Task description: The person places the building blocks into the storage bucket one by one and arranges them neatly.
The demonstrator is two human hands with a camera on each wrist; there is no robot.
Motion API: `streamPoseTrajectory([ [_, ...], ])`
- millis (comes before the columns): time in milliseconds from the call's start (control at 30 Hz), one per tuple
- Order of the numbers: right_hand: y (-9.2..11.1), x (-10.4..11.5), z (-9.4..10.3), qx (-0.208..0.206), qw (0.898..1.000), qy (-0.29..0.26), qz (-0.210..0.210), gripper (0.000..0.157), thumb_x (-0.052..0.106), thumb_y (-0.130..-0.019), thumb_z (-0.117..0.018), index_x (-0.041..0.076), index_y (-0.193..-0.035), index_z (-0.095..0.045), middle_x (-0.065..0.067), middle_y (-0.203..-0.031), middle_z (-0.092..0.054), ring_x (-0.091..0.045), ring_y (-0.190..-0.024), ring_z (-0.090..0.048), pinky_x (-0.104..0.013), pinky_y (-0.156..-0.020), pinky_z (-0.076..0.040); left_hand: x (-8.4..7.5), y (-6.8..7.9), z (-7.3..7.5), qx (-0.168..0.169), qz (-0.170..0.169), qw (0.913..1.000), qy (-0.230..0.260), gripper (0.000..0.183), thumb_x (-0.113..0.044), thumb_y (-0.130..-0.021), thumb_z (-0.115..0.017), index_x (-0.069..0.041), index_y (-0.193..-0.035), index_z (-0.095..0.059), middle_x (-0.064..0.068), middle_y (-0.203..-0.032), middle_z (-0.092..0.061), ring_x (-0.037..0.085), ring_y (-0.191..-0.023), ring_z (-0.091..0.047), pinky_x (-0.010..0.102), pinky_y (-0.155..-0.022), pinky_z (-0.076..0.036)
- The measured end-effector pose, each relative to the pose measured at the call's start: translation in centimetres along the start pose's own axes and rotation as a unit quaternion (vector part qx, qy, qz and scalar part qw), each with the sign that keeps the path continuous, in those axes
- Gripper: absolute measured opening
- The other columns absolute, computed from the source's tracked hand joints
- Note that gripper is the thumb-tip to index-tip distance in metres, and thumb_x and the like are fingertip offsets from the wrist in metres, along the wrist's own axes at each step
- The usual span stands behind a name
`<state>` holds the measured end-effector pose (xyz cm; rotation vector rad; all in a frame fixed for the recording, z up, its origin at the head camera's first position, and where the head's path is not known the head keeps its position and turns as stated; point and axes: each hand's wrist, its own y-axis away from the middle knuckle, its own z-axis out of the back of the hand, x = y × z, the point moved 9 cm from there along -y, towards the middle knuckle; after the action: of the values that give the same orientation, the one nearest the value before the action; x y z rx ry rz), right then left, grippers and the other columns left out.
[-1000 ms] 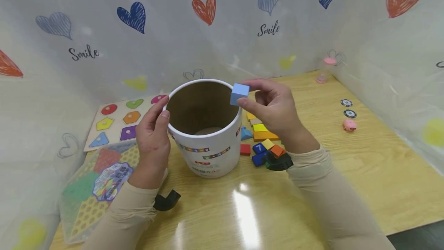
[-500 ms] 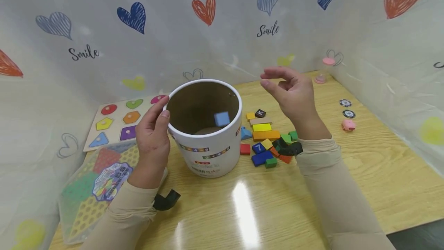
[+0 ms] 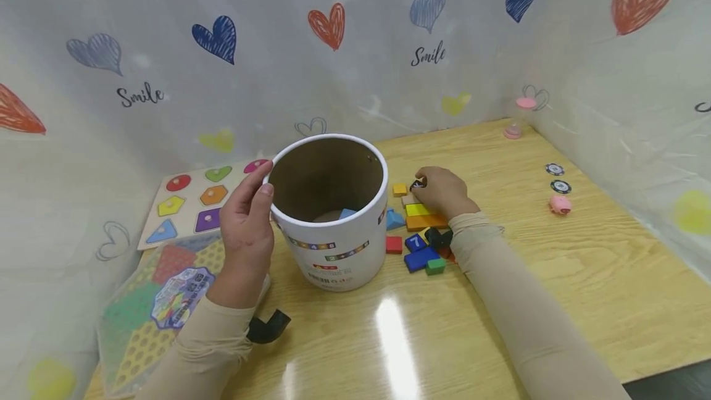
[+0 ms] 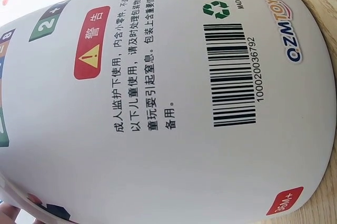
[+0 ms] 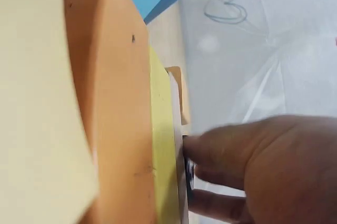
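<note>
Presently | black block [image 3: 417, 184] | between right fingers [image 5: 218, 204] | beside tan block [image 3: 409, 200]

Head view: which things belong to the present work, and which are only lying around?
Apparently in the work: bucket, blue block inside, black piece, probably loose blocks.
Just lying about: shape board, patterned board, chips, pink toy, pink-capped tube.

the head view is rather bright, but a long white streak of glare [image 3: 394, 344] lies on the bench [image 3: 339, 350], with a fainter one [image 3: 289, 381] beside it. the inside of the bucket [image 3: 339, 255] is in brown shadow. the sheet [image 3: 366, 73] behind has soft shine. in the left wrist view the barcode [image 4: 234, 74] is sharp. in the right wrist view the fingers [image 5: 221, 147] are a little blurred, and the pale yellow shape [image 5: 42, 97] at left is out of focus.
</note>
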<state>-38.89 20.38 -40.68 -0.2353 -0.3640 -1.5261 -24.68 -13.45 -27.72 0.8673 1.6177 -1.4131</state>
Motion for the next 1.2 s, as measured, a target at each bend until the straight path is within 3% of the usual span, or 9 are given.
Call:
streamPoseTrajectory([
  [233,0.3,0.4,1.7,-0.038,0.999,0.010,0.001,0.033,0.036,-0.090,-0.060,0.014,-0.113,-0.064,-0.008,-0.111,-0.062,-0.028,-0.097,-0.056,-0.048,-0.080,-0.049,-1.1,0.3,-0.2,-0.003,-0.019,0.9998,-0.008,0.037,-0.015,-0.099,-0.047,-0.005,-0.134,-0.053,0.010,-0.136,-0.052,0.029,-0.127,-0.044,0.041,-0.103,-0.040],
  [367,2.5,2.5,6.4,-0.142,0.981,-0.122,0.043,0.035,0.044,-0.090,-0.059,0.020,-0.114,-0.066,-0.001,-0.109,-0.064,-0.026,-0.089,-0.056,-0.040,-0.071,-0.048,-1.0,0.2,-0.2,-0.002,-0.022,0.9998,-0.002,0.036,-0.014,-0.099,-0.047,-0.004,-0.133,-0.053,0.011,-0.136,-0.051,0.030,-0.127,-0.044,0.040,-0.103,-0.041],
  [433,5.4,4.9,9.7,-0.191,0.939,-0.266,0.109,0.033,0.039,-0.091,-0.060,0.017,-0.115,-0.067,-0.001,-0.109,-0.064,-0.023,-0.077,-0.053,-0.032,-0.063,-0.046,-1.1,0.1,-0.3,0.007,-0.027,0.9996,0.002,0.036,-0.014,-0.099,-0.047,-0.004,-0.133,-0.053,0.012,-0.136,-0.051,0.030,-0.127,-0.044,0.041,-0.103,-0.041],
  [567,11.4,9.5,14.2,-0.201,0.809,-0.490,0.254,0.026,0.018,-0.088,-0.067,0.008,-0.112,-0.069,-0.010,-0.107,-0.064,-0.021,-0.061,-0.042,-0.023,-0.046,-0.034,-1.4,-0.1,-0.7,0.019,-0.034,0.9992,0.003,0.036,-0.015,-0.099,-0.046,-0.005,-0.133,-0.053,0.011,-0.136,-0.051,0.030,-0.127,-0.044,0.039,-0.103,-0.041],
  [633,13.2,11.1,14.8,-0.186,0.774,-0.527,0.298,0.025,0.008,-0.087,-0.067,0.004,-0.112,-0.069,-0.015,-0.107,-0.064,-0.021,-0.062,-0.043,-0.022,-0.047,-0.036,-1.4,-0.2,-0.7,0.020,-0.035,0.9992,0.002,0.036,-0.015,-0.099,-0.046,-0.005,-0.133,-0.053,0.011,-0.136,-0.051,0.030,-0.127,-0.044,0.037,-0.103,-0.041],
  [667,13.8,11.6,14.9,-0.181,0.767,-0.531,0.311,0.025,0.007,-0.087,-0.067,0.003,-0.112,-0.068,-0.016,-0.107,-0.064,-0.022,-0.064,-0.045,-0.022,-0.049,-0.038,-1.4,-0.3,-0.7,0.019,-0.034,0.9993,0.002,0.036,-0.014,-0.099,-0.046,-0.005,-0.133,-0.053,0.011,-0.136,-0.051,0.031,-0.127,-0.044,0.036,-0.103,-0.041],
  [767,15.0,12.9,14.8,-0.173,0.761,-0.528,0.337,0.025,0.001,-0.087,-0.065,0.000,-0.112,-0.068,-0.016,-0.107,-0.065,-0.023,-0.062,-0.045,-0.023,-0.053,-0.042,-1.2,-0.2,-0.6,0.014,-0.025,0.9996,-0.005,0.035,-0.015,-0.100,-0.046,-0.006,-0.133,-0.054,0.009,-0.136,-0.051,0.029,-0.127,-0.045,0.037,-0.103,-0.041],
  [1000,15.9,14.3,14.5,-0.167,0.779,-0.506,0.330,0.025,0.001,-0.087,-0.064,-0.005,-0.112,-0.065,-0.015,-0.109,-0.065,-0.019,-0.054,-0.042,-0.022,-0.048,-0.038,-0.7,0.0,-0.3,0.006,-0.007,0.9999,-0.011,0.035,-0.018,-0.099,-0.047,-0.010,-0.133,-0.055,0.005,-0.136,-0.052,0.024,-0.127,-0.045,0.041,-0.104,-0.039],
  [1200,14.9,12.9,14.9,-0.196,0.791,-0.491,0.309,0.027,0.007,-0.088,-0.066,-0.003,-0.113,-0.065,-0.015,-0.109,-0.066,-0.017,-0.050,-0.036,-0.023,-0.044,-0.031,0.3,-0.3,0.1,0.002,-0.009,1.0000,0.002,0.035,-0.018,-0.098,-0.050,-0.012,-0.132,-0.056,0.005,-0.135,-0.053,0.024,-0.126,-0.046,0.040,-0.104,-0.040],
])
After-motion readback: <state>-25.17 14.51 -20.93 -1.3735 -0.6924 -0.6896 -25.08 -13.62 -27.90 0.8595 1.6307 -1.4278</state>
